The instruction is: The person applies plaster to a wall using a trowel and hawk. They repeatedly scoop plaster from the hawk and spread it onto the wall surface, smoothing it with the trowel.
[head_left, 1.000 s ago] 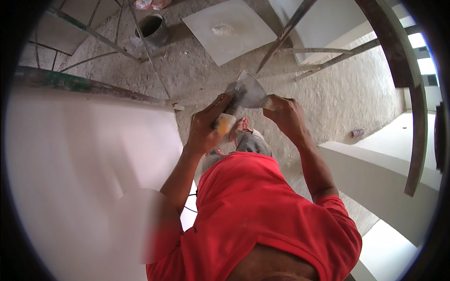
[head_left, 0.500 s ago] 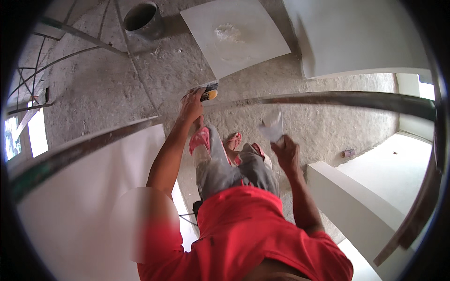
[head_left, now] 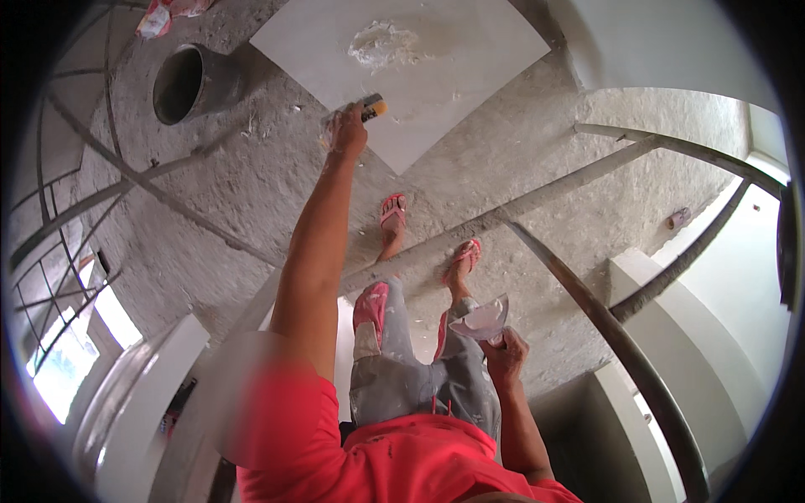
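My left hand (head_left: 345,132) reaches far forward, its fingers wrapped round the black-and-yellow handle of a trowel (head_left: 374,106); the trowel's blade is mostly hidden by the hand. It hangs in front of a pale board (head_left: 470,75) that carries a lump of white putty (head_left: 381,44). Close to my right thigh, my right hand (head_left: 506,354) grips a putty knife (head_left: 484,318). White putty coats the knife's wide, pale blade, which points away from me.
A dark bucket (head_left: 201,84) stands on the rough concrete floor (head_left: 277,168). Metal scaffold pipes (head_left: 579,285) cross between me and the floor, with thinner bars (head_left: 84,142) at left. A small tube-shaped piece (head_left: 678,218) lies at right, near a low white wall (head_left: 688,327).
My left arm has stretched forward, bringing the trowel to the board. My right hand has drawn back toward my thigh with the putty knife. The view has shifted, showing more floor and pipes.
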The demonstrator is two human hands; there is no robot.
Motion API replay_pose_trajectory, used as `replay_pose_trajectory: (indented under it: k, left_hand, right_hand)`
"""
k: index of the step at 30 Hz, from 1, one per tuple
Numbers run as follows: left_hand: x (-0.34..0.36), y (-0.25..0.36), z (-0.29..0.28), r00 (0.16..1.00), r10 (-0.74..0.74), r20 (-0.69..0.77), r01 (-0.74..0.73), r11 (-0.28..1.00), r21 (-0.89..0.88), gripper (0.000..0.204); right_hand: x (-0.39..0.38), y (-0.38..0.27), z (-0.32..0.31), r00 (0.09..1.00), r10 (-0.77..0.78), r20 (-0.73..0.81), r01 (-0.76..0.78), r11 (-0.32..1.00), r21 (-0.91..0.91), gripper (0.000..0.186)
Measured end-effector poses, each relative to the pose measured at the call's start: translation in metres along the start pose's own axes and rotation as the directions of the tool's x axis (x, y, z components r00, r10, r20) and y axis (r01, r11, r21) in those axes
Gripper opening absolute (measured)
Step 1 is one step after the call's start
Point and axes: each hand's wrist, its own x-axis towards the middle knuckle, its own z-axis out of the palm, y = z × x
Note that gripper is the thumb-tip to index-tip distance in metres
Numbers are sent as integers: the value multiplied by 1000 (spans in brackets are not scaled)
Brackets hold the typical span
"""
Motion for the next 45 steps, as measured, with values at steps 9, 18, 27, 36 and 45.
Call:
replay_pose_trajectory:
  k: [9, 18, 27, 36, 45]
  left_hand:
    - [107, 16, -4, 995, -98, 21, 97, 994, 53, 29]
    - [41, 75, 51, 962, -51, 270, 74, 995, -74, 34]
    - [166, 115, 8, 947, -24, 321, 44, 998, -55, 28]
    - [156, 152, 89, 904, 159, 396, -151, 987, -53, 32]
    - [156, 37, -16, 979, 31, 203, -17, 997, -71, 41]
  right_hand:
    - [57, -71, -8, 992, 130, 12, -130, 992, 4, 30]
    - [114, -129, -25, 971, 225, 86, -223, 974, -35, 29]
    - [119, -135, -41, 968, 236, 82, -227, 968, -105, 30]
    - [111, -138, -46, 947, 296, 123, -279, 951, -133, 27]
    - [125, -158, -53, 948, 297, 113, -288, 954, -85, 28]
